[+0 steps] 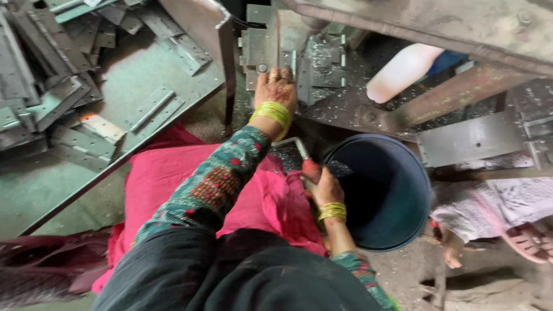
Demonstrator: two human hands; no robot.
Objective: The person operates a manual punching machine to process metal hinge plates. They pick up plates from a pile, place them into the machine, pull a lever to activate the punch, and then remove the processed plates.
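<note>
My left hand (276, 91), with yellow bangles at the wrist, reaches forward onto the bed of a grey metal press (310, 59). Its fingers rest on a flat hinge plate (263, 50) there, and the fingertips are partly hidden. My right hand (324, 187) is lower, at the rim of a dark blue bucket (412, 186). It is closed around a bent metal handle (294, 145) with a reddish grip. A pink cloth (169, 180) lies over my lap beneath both arms.
On the left, a steel table (131, 75) carries a heap of several grey hinge plates (19, 82). Another person's feet in pink sandals (536, 243) are at the right. A white plastic bottle (401, 70) lies behind the press frame (471, 26).
</note>
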